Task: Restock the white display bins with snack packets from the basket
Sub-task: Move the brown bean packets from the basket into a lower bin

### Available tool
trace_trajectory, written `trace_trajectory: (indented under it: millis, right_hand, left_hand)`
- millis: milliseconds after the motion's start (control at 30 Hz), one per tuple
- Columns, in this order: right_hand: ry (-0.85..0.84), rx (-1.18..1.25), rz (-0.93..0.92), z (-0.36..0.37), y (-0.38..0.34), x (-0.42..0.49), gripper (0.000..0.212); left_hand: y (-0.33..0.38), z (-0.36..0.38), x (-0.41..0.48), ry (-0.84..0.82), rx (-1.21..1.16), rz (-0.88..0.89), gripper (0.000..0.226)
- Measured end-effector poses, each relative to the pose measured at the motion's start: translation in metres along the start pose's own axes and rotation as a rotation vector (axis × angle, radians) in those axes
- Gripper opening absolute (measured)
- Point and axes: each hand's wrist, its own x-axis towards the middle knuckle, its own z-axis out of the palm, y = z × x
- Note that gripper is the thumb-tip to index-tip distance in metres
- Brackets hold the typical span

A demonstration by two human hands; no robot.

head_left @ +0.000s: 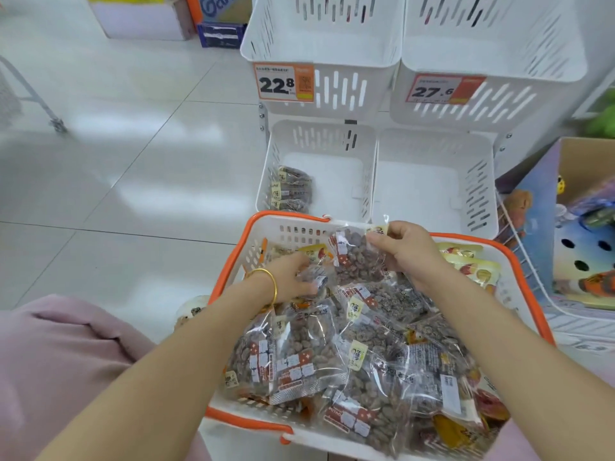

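A white basket with an orange rim [233, 261] sits in front of me, piled with several clear snack packets of brown nuts [382, 344]. My right hand [406, 251] pinches one packet [357, 257] by its top edge, lifted above the pile at the basket's far side. My left hand [293, 277], with a gold bangle on the wrist, grips another small packet [316, 277] in the basket. Beyond the basket stand the white display bins: the lower left bin [332, 134] holds a few packets [293, 193] against its left wall, and the lower right bin [432, 181] has nothing in it.
Two upper white bins carry price tags 22.8 [283, 83] and 27.6 [442, 89]. Yellow packets [472, 264] lie at the basket's right edge. A cardboard box with toys [572, 221] stands on the right, boxes at the far back left, a trolley wheel [58, 124] on the tiled floor.
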Motion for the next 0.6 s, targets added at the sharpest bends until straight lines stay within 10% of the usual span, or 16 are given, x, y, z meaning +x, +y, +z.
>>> trace_trajectory:
  millis: [367, 600]
  right_hand:
    - [0.127, 0.032, -0.001, -0.013, 0.013, 0.003, 0.029]
    - [0.154, -0.033, 0.011, -0.020, 0.017, 0.001, 0.041]
  left_hand:
    - [0.020, 0.026, 0.031, -0.081, 0.165, -0.119, 0.095]
    - [0.029, -0.005, 0.029, -0.027, -0.699, -0.230, 0.015]
